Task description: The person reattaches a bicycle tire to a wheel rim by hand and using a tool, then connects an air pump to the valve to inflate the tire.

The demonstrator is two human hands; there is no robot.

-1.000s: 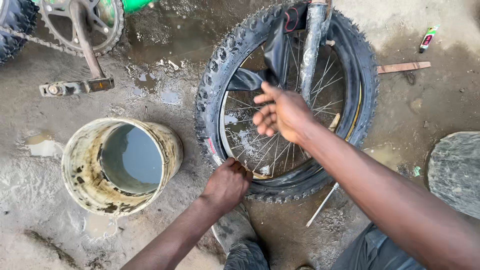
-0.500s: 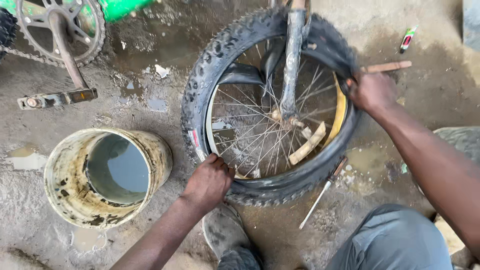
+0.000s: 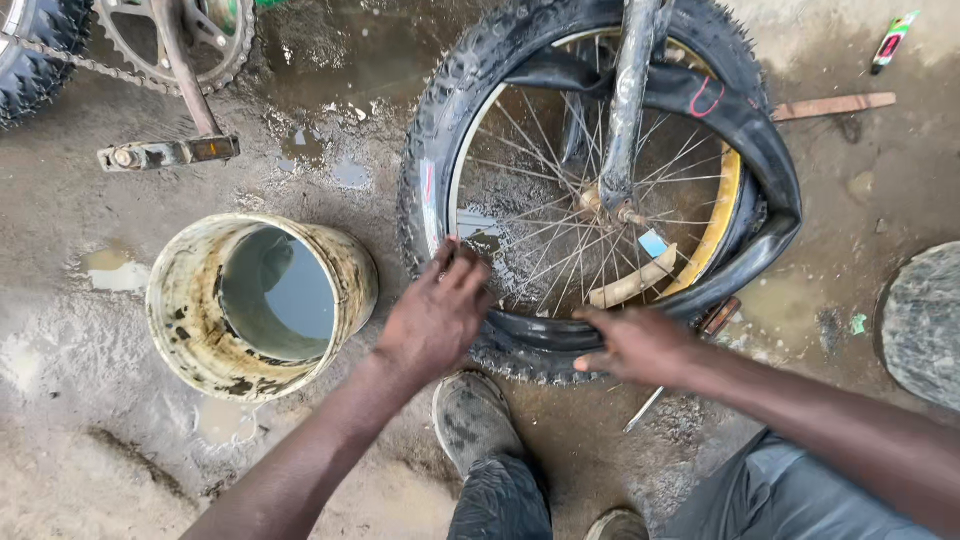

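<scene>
Pressing flat left hand on tyre, right hand gripping inner tube, bucket close.

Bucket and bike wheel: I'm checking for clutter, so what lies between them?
In the head view, only the left hand fills the gap between bucket and knobby tyre, resting on the tyre's edge; wet ground beneath.

Our arms are bare to the left hand and right hand. We wear grey trousers and a muddy, worn grey shoe.
</scene>
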